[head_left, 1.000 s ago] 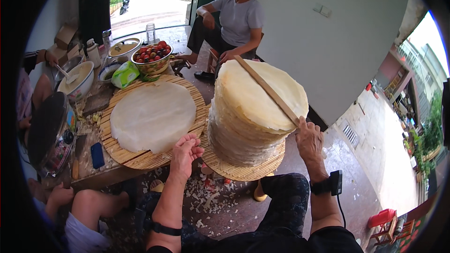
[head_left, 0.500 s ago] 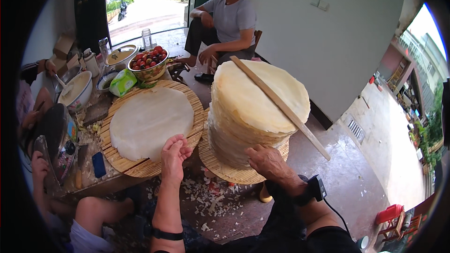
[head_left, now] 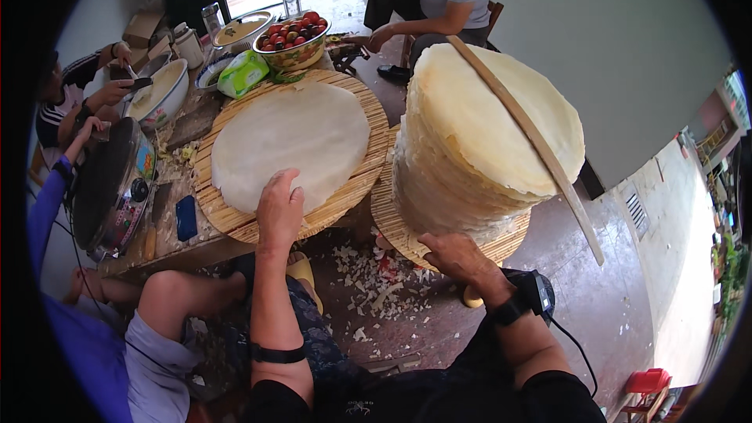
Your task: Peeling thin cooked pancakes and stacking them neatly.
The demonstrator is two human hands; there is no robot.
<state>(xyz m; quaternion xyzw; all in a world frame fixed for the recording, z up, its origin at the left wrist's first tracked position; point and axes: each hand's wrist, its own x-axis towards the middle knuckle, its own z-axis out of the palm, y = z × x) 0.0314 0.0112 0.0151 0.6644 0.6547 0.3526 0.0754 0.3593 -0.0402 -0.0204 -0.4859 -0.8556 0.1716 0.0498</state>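
Observation:
A thin, pale round pancake [head_left: 290, 145] lies flat on a round slatted mat [head_left: 215, 202] at the table's near edge. My left hand [head_left: 280, 207] is over its near rim, palm down, fingers stretched out and thumb apart, holding nothing; whether it touches the sheet I cannot tell. To the right stands a tall stack of such pancakes [head_left: 501, 121] on a second slatted mat [head_left: 513, 244], with a long wooden stick [head_left: 526, 127] lying across its top. Beside the stack's base is my right hand [head_left: 462, 260], fingers loosely bent and apart, with nothing visible in them.
A black round griddle [head_left: 110, 188], a batter bowl [head_left: 166, 94], a bowl of tomatoes [head_left: 294, 39] and a phone [head_left: 186, 218] crowd the table. Two people work at the left; another person sits beyond the stack. Pale scraps [head_left: 384, 286] litter the floor.
The view has swung, shifting the scene right. My left hand has gone from bunched fingers to stretched ones over the pancake's rim. At the left, a blue sleeve has come in by the griddle.

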